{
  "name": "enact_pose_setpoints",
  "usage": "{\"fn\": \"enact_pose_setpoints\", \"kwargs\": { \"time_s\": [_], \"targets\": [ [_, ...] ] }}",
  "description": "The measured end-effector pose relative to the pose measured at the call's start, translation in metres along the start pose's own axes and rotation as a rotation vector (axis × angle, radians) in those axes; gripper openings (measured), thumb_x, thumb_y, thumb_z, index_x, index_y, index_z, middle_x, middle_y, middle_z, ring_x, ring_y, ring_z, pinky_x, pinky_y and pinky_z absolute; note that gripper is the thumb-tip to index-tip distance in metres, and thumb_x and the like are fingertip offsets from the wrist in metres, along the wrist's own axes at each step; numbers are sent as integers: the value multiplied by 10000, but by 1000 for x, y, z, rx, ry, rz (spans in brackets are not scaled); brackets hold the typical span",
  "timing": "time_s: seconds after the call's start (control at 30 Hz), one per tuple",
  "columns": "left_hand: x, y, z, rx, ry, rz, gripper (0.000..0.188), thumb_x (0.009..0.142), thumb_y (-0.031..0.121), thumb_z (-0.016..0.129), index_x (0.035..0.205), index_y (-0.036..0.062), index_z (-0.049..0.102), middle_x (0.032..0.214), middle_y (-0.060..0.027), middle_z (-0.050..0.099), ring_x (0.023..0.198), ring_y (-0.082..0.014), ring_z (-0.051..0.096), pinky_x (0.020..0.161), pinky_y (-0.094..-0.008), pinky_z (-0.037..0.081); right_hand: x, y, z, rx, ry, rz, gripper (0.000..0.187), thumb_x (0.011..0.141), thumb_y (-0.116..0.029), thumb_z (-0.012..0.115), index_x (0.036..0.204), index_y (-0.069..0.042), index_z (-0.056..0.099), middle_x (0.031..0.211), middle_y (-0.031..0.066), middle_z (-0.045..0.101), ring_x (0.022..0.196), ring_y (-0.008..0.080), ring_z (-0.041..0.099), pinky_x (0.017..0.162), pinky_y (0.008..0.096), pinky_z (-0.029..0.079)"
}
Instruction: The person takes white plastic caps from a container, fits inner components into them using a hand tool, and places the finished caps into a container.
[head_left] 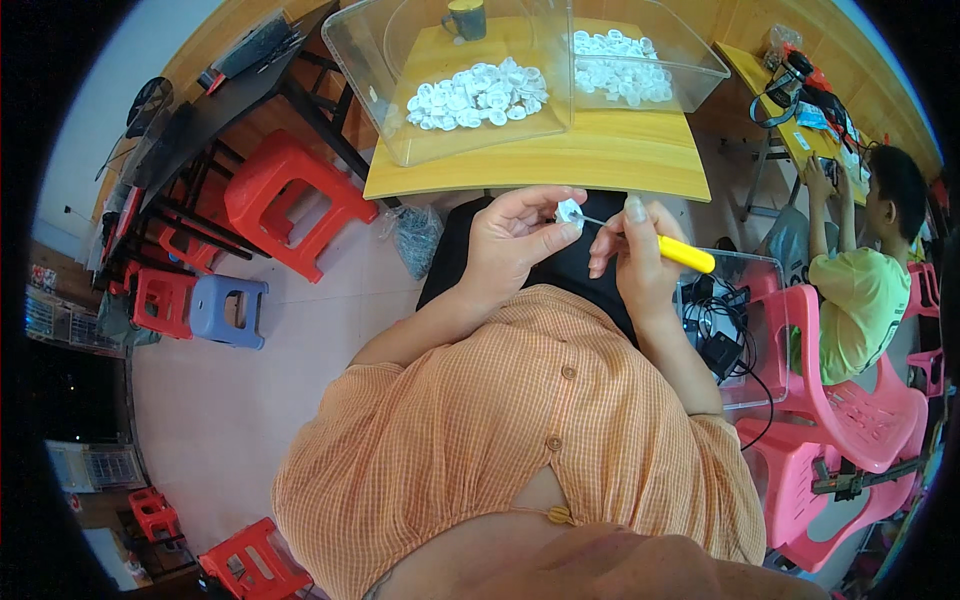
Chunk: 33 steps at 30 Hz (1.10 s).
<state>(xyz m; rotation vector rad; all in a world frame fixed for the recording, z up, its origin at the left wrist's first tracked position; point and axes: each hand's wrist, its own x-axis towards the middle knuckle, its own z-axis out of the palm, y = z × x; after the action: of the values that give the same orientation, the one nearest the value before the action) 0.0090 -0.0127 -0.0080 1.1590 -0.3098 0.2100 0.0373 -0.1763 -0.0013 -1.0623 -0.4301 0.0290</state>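
Between the fingertips of my left hand (515, 240) is a small white plastic piece (569, 212). My right hand (640, 250) is closed round a tool with a yellow handle (686, 254) and a thin metal shaft, whose tip meets the white piece; the exact kind of tip is too small to make out. Both hands are held over my lap, just short of the table's near edge. On the yellow wooden table (540, 160), a clear plastic bin (400, 140) has a heap of similar white pieces (480, 95) in it. A second clear bin (700, 75) at its right holds more white pieces (622, 70).
A dark cup (466, 20) stands at the table's far side. Red stools (290, 195) and a blue stool (228, 308) are at left. To my right are a clear box (735, 390) of black cables and pink chairs (850, 400). Another person (860, 270) sits at a side table (770, 110).
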Motion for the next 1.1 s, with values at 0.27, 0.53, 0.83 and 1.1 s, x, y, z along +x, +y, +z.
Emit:
{"fn": "enact_pose_setpoints", "kwargs": {
  "time_s": [0.27, 0.53, 0.83, 1.1],
  "targets": [
    [1, 8, 3, -103, -26, -87, 416, 818, -52, 657, 1220, 13, 572, 1187, -108, 616, 1060, -154, 579, 957, -299, 434, 2, -8, -1, 94, 26, -13, 306, 980, -270, 488, 818, -12, 515, 617, 128, 579, 456, 177, 551, 404, 259, 459],
    [-1, 6, 1, -67, -95, -58, 428, 824, -68, 643, 1236, 24, 568, 1233, -112, 589, 1078, -141, 566, 947, -286, 450, 1, -7, 2, 136, 25, 11, 313, 977, -289, 496, 833, -13, 521, 619, 130, 583, 450, 177, 552, 387, 261, 460],
    [-2, 0, 0, -26, -97, 11, 442, 836, -57, 645, 1262, 4, 549, 1239, -126, 587, 1096, -150, 563, 941, -284, 461, -1, -6, 4, 139, 25, 41, 305, 976, -285, 499, 840, -13, 525, 623, 128, 587, 458, 173, 556, 398, 258, 468],
    [-2, -1, 0, 74, -112, 73, 445, 854, -66, 617, 1286, -5, 530, 1249, -131, 582, 1068, -139, 569, 925, -272, 467, -5, -9, 7, 66, 25, -3, 304, 980, -281, 496, 857, -4, 527, 657, 128, 601, 490, 163, 568, 443, 264, 487]
  ]
}}
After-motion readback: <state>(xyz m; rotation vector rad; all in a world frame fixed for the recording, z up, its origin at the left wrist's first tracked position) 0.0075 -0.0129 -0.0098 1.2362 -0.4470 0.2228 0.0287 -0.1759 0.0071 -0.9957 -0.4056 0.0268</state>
